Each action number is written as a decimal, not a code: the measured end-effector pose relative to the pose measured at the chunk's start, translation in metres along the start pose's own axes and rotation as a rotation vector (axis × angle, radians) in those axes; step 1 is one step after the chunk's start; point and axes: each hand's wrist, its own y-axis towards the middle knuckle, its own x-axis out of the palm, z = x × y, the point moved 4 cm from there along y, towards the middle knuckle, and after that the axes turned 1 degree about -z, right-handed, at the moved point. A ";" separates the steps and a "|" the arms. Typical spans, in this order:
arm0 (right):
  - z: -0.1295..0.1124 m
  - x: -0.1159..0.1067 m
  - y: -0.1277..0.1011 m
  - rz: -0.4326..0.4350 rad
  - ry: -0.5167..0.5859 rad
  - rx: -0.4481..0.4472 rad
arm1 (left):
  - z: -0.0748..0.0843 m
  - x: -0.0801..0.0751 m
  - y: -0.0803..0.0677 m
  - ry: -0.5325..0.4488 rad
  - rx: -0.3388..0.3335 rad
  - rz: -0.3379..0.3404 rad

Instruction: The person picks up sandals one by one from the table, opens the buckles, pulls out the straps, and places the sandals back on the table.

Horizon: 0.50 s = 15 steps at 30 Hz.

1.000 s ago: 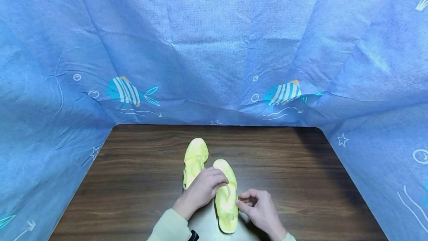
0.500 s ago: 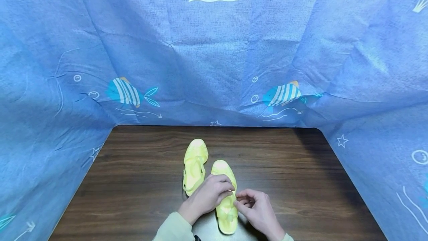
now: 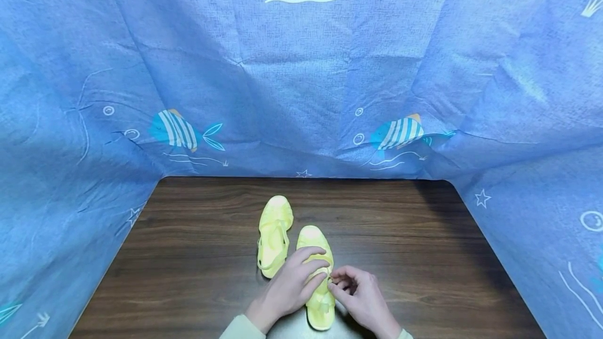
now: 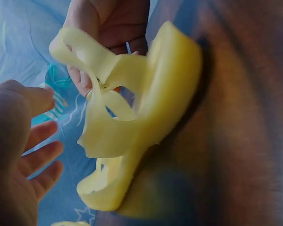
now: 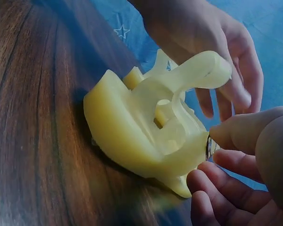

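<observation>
Two pale yellow sandals lie on a dark wooden table [image 3: 424, 255]. The far sandal [image 3: 275, 232] lies untouched. The near sandal [image 3: 317, 305] [image 4: 151, 117] [image 5: 132, 136] has both hands on it. My left hand [image 3: 301, 276] lies over its front strap with the fingers fairly straight; in the right wrist view this left hand [image 5: 236, 80] touches the raised strap [image 5: 198, 68]. My right hand [image 3: 346, 284] [image 5: 231, 155] pinches the strap's small buckle [image 5: 209, 147] at the sandal's right side. From the left wrist, the left hand [image 4: 33, 141] looks spread beside the straps.
Blue cloth printed with fish [image 3: 301, 93] hangs behind the table and down both sides, closing it in. The table's corners are rounded. Pale green sleeves show at the bottom edge.
My right hand has moved left and closed in on the strap buckle. The left hand's fingers have straightened and spread over the near sandal. The far sandal has not moved.
</observation>
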 end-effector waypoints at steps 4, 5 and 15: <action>0.002 -0.003 -0.003 0.001 -0.012 -0.052 | 0.004 -0.006 -0.017 -0.019 -0.054 0.098; 0.003 -0.004 -0.004 0.002 -0.015 -0.066 | 0.005 -0.007 -0.022 -0.024 -0.063 0.112; 0.009 -0.011 -0.021 -0.155 -0.190 -0.159 | 0.004 -0.005 -0.074 0.017 -0.124 0.062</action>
